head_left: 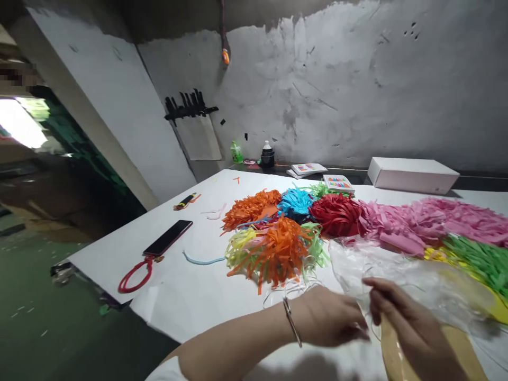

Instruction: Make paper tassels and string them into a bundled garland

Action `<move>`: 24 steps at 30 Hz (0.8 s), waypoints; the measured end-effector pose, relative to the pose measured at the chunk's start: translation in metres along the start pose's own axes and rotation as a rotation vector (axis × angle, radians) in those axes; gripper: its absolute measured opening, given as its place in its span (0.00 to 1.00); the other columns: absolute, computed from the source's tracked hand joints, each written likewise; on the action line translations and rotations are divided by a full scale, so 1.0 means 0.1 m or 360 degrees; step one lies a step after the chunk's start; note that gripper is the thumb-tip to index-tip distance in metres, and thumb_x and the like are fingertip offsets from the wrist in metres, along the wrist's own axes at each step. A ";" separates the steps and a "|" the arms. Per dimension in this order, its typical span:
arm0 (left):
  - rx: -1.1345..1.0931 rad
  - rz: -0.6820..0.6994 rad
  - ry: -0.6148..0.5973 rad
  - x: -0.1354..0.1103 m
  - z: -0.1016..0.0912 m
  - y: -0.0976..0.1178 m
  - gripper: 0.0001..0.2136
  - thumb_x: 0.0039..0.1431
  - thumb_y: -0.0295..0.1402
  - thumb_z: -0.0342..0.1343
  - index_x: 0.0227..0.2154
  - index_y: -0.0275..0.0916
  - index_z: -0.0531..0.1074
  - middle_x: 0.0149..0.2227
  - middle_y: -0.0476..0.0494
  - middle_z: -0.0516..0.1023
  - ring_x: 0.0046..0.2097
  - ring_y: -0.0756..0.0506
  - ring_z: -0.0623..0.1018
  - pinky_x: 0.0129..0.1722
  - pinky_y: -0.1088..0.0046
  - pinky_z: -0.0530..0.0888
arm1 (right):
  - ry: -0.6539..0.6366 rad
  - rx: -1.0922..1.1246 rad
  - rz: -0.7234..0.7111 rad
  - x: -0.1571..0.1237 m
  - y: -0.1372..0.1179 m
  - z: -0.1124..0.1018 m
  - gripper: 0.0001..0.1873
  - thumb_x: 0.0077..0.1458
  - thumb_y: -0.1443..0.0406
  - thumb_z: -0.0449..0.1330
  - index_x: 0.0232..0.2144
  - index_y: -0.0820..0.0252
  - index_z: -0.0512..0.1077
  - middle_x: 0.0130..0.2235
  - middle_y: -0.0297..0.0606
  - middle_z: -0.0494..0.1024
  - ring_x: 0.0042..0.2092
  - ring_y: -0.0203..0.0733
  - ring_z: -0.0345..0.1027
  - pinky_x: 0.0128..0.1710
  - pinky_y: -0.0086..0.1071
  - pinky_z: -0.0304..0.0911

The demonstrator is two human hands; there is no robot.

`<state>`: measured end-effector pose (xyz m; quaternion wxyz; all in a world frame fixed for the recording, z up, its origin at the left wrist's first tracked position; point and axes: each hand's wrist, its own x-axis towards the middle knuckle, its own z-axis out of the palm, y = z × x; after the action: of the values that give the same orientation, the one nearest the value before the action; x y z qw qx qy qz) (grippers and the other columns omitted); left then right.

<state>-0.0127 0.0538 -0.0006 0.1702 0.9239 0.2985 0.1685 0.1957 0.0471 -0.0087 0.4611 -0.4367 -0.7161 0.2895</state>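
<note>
My left hand, with a metal bangle at the wrist, reaches across to the right; its fingers are smeared by motion. Facing it is my right hand, its fingers curled and pressed together; what they hold, if anything, is too small to make out. Under the right hand lies a brown, shiny-faced piece that looks like cardboard. Just beyond both hands spreads a crumpled clear plastic bag. Thin white strings trail near the left wrist, beside an orange paper-strip tassel bunch.
Red, blue and pink paper-strip bunches lie behind, with green strips at right. A phone with a red strap lies left. A white box stands by the wall. The table edge is at left.
</note>
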 end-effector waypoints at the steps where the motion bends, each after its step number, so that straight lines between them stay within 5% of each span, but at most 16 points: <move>1: 0.0083 -0.0160 0.0108 -0.01 -0.12 -0.11 0.09 0.64 0.34 0.56 0.44 0.42 0.76 0.45 0.44 0.81 0.44 0.44 0.80 0.40 0.72 0.75 | -0.0131 0.0059 0.0067 0.05 0.01 0.15 0.15 0.65 0.55 0.55 0.45 0.56 0.74 0.24 0.30 0.73 0.27 0.38 0.70 0.30 0.30 0.66; 3: 0.0356 -0.0564 0.0354 -0.07 -0.39 -0.40 0.16 0.64 0.35 0.56 0.54 0.40 0.71 0.55 0.36 0.75 0.56 0.38 0.73 0.55 0.60 0.70 | -0.0335 0.0286 0.0270 0.19 0.05 0.40 0.17 0.64 0.54 0.56 0.48 0.57 0.72 0.24 0.28 0.72 0.27 0.37 0.69 0.31 0.30 0.65; 5: 0.0624 -0.0913 0.0369 -0.17 -0.60 -0.72 0.24 0.60 0.32 0.59 0.60 0.43 0.66 0.64 0.33 0.64 0.65 0.32 0.61 0.62 0.44 0.59 | -0.0357 0.0535 0.0456 0.40 0.15 0.60 0.22 0.61 0.53 0.59 0.53 0.59 0.67 0.24 0.26 0.71 0.26 0.36 0.67 0.31 0.31 0.64; 9: 0.0660 -0.1032 0.0252 -0.52 -0.74 -1.19 0.13 0.59 0.22 0.54 0.43 0.41 0.78 0.54 0.35 0.75 0.58 0.35 0.70 0.62 0.46 0.58 | -0.0333 0.0718 0.0639 0.96 0.41 1.00 0.34 0.61 0.55 0.59 0.63 0.60 0.53 0.23 0.22 0.68 0.22 0.36 0.66 0.23 0.31 0.64; 13: 0.0633 -0.1186 0.0312 -0.91 -0.77 -1.39 0.09 0.57 0.23 0.56 0.37 0.38 0.79 0.48 0.35 0.78 0.53 0.35 0.74 0.61 0.43 0.58 | -0.0422 0.0728 0.0788 1.38 0.59 1.39 0.16 0.65 0.58 0.58 0.50 0.62 0.68 0.31 0.30 0.74 0.26 0.32 0.69 0.25 0.28 0.67; 17: 0.0600 -0.1242 0.0476 -1.12 -0.94 -1.38 0.10 0.60 0.29 0.57 0.43 0.40 0.77 0.54 0.35 0.74 0.55 0.35 0.73 0.57 0.50 0.66 | -0.0376 0.0693 0.0619 1.49 0.48 1.51 0.15 0.65 0.56 0.58 0.40 0.64 0.72 0.30 0.30 0.73 0.25 0.31 0.67 0.25 0.27 0.66; 19: 0.0541 -0.1179 0.0777 -1.11 -1.01 -1.24 0.12 0.64 0.32 0.52 0.47 0.39 0.75 0.58 0.34 0.70 0.59 0.35 0.69 0.59 0.52 0.64 | -0.0234 0.0657 0.0431 1.41 0.32 1.42 0.17 0.63 0.53 0.58 0.38 0.63 0.71 0.26 0.28 0.70 0.24 0.33 0.66 0.25 0.28 0.64; 21: 0.0154 -0.1036 0.1046 -1.02 -0.99 -1.03 0.12 0.67 0.36 0.49 0.44 0.39 0.76 0.51 0.35 0.74 0.54 0.37 0.72 0.55 0.55 0.67 | -0.0106 0.0603 0.0246 1.22 0.17 1.28 0.18 0.62 0.51 0.58 0.39 0.61 0.72 0.26 0.30 0.70 0.27 0.37 0.67 0.28 0.30 0.65; 22: -0.0209 -0.0981 0.1027 -0.95 -0.94 -0.91 0.14 0.67 0.40 0.49 0.40 0.38 0.77 0.44 0.37 0.77 0.47 0.40 0.75 0.49 0.59 0.71 | -0.0071 0.0567 0.0163 1.08 0.11 1.21 0.17 0.61 0.52 0.58 0.40 0.60 0.73 0.26 0.31 0.71 0.28 0.38 0.68 0.30 0.31 0.65; 24: -0.1129 -0.0960 0.0632 -0.78 -0.75 -0.70 0.24 0.64 0.53 0.49 0.36 0.35 0.76 0.33 0.40 0.76 0.34 0.44 0.74 0.34 0.68 0.73 | -0.0049 0.0465 0.0003 0.75 0.06 1.14 0.13 0.60 0.56 0.59 0.40 0.57 0.75 0.29 0.35 0.75 0.29 0.39 0.70 0.31 0.31 0.67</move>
<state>-0.1377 0.0762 0.0198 0.4546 0.6320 0.5031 0.3753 0.0796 0.1159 -0.0295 0.5084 -0.3612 -0.6730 0.3977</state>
